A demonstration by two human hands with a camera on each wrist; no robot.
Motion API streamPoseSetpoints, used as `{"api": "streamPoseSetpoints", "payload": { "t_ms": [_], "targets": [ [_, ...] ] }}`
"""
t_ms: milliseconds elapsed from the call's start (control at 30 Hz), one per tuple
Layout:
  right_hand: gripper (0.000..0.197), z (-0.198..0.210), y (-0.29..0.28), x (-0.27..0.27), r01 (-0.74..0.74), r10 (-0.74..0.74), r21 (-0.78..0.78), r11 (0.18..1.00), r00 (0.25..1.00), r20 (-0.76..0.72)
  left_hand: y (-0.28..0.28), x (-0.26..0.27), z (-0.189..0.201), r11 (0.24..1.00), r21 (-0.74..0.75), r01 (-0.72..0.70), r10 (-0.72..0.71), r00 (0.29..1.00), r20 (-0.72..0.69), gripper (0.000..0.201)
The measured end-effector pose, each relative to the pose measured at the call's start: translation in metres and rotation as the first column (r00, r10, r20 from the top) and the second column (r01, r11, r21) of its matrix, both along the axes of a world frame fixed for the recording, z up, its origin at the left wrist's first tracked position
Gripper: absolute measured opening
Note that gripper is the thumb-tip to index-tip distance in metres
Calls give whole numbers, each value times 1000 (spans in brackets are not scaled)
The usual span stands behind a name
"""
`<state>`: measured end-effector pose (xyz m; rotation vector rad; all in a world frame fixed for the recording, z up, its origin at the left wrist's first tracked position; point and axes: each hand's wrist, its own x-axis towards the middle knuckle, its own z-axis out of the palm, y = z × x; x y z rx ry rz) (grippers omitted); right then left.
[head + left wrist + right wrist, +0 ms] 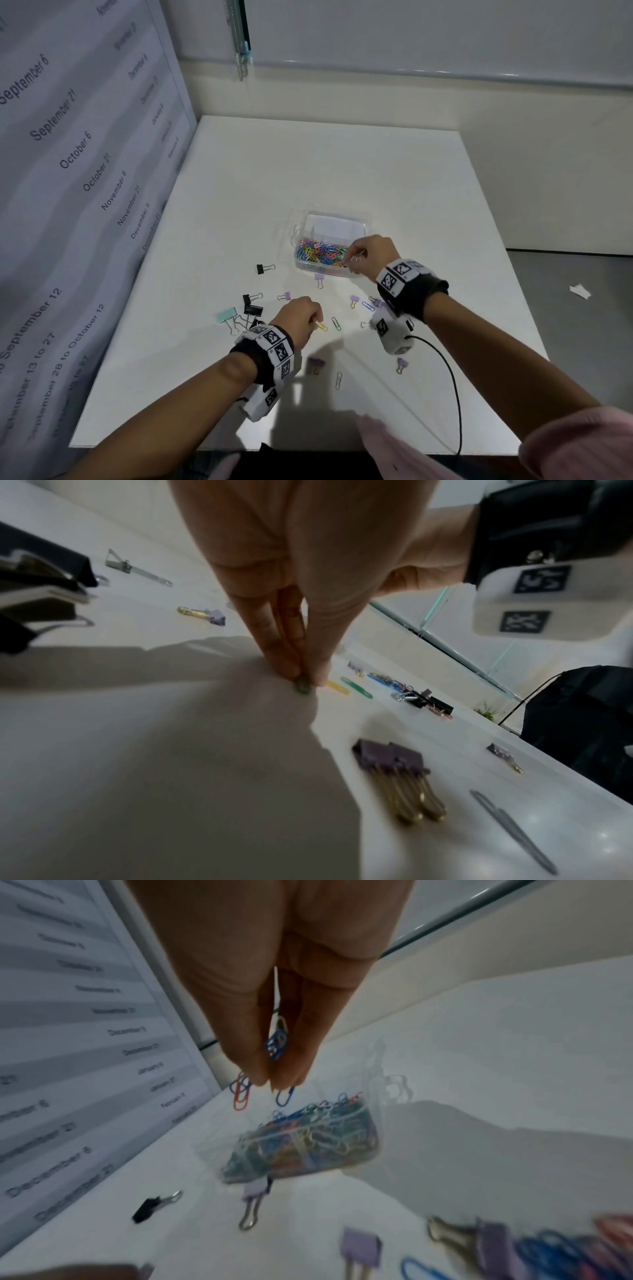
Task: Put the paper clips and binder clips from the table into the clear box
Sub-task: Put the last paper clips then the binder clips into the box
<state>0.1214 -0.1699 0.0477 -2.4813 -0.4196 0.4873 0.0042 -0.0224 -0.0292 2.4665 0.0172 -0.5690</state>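
The clear box (pixel 356 219) holds a heap of coloured paper clips (pixel 320 251) and shows blurred in the right wrist view (pixel 373 1139). My right hand (pixel 352 258) hovers over its near right corner and pinches several paper clips (pixel 279 1042), blue and red ones dangling below the fingertips. My left hand (pixel 313 322) is down on the table, and its fingertips (pixel 284 666) pinch a small paper clip (pixel 303 687). A green paper clip (pixel 336 323) lies just right of it. Black (pixel 265 268), purple (pixel 319 279) and mint (pixel 227 315) binder clips lie scattered around.
A printed date chart (pixel 68 154) stands as a wall along the table's left side. A black cable (pixel 452 387) runs from my right wrist toward the front edge. More purple binder clips (pixel 315 365) and a silver paper clip (pixel 338 379) lie near me. A paper scrap (pixel 580 291) sits off the table's right edge.
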Motion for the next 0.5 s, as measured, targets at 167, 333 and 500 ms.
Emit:
{"api": "streamPoseSetpoints", "payload": {
  "t_ms": [167, 333, 500],
  "targets": [
    [20, -6, 2, 5, -5, 8, -58, 998, 999, 44, 0, -4, 0, 1000, 6, -1, 1, 1000, 7, 30],
    [17, -28, -5, -34, -181, 180, -147, 972, 983, -21, 12, -7, -1, 995, 94, -16, 19, 999, -33, 31],
    [36, -62, -5, -66, -242, 195, -243, 939, 960, -200, 7, -8, 1, 995, 78, -60, 64, 997, -38, 9]
  ]
}}
